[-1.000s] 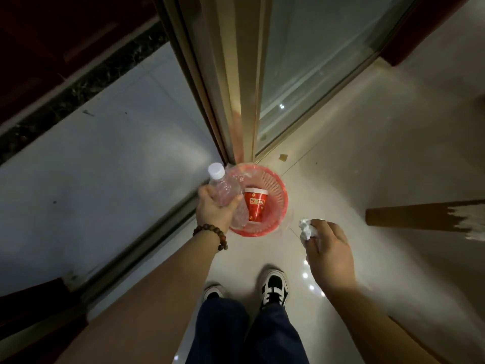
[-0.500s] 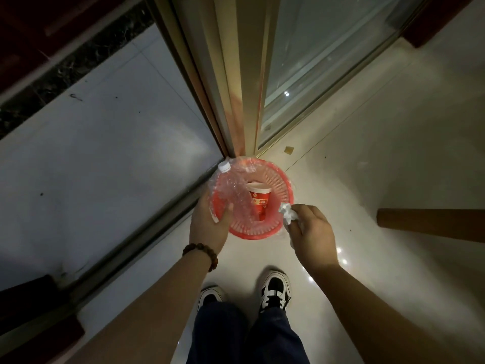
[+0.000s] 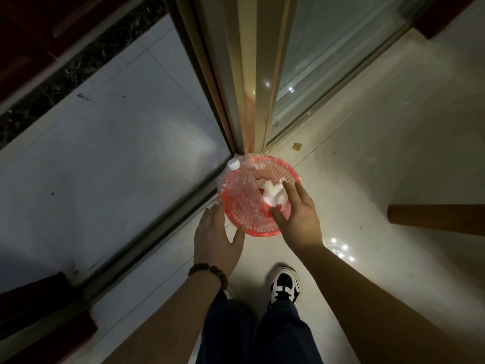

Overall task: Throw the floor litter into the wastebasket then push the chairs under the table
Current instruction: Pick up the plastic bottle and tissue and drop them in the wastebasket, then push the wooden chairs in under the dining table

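Note:
A red wastebasket with a clear liner stands on the floor against the door frame. A clear plastic bottle with a white cap lies in it, its neck sticking out over the left rim. A crumpled white tissue rests inside on top of a red paper cup, which is mostly hidden. My left hand hovers open just in front of the basket's left rim, holding nothing. My right hand is spread open over the basket's right side, fingers beside the tissue.
A gold sliding-door frame and its floor track run behind and to the left of the basket. A wooden furniture leg juts in at the right. A small brown scrap lies on the tiles. My shoes are below.
My left hand let go of the bottle, which now lies in the basket. My right hand moved over the basket and released the tissue into it. Both hands have opened.

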Available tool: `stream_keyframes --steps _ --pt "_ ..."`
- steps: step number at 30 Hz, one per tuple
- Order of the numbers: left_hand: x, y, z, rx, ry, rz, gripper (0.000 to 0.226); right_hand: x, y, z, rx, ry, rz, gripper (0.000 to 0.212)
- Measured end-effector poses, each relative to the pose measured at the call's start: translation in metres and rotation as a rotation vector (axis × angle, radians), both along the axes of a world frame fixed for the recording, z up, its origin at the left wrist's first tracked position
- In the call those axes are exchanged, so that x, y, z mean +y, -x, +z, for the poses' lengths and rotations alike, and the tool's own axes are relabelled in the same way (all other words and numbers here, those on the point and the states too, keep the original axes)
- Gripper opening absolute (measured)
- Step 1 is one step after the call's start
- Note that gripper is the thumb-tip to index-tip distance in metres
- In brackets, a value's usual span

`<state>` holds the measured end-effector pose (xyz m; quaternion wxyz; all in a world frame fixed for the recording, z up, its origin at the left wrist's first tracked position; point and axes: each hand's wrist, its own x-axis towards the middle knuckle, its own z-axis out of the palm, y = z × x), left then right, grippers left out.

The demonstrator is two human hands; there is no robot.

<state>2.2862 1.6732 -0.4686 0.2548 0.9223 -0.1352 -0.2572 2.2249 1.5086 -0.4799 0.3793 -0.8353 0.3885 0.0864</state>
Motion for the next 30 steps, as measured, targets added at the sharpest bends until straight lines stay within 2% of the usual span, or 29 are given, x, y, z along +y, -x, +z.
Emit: stream_keyframes --steps 5,12,20,30 --pt "-0.010 -0.005 0.056 -0.079 -0.047 -0.097 0.070 0.001 0.023 0.058 0.001 0.043 0.016 0.061" --pt "-0.025 0.007 0.197 -0.148 -0.062 -0.239 0.071 -0.002 0.057 0.205 -0.037 0.111 -0.010 0.055" --pt "-0.040 0.036 0.335 -0.199 -0.027 -0.384 0.073 0.003 0.118 0.355 -0.056 0.222 -0.176 0.050" --pt "-0.071 0.077 0.414 -0.261 0.085 -0.712 0.072 0.026 0.195 0.436 -0.045 0.406 -0.520 0.047"
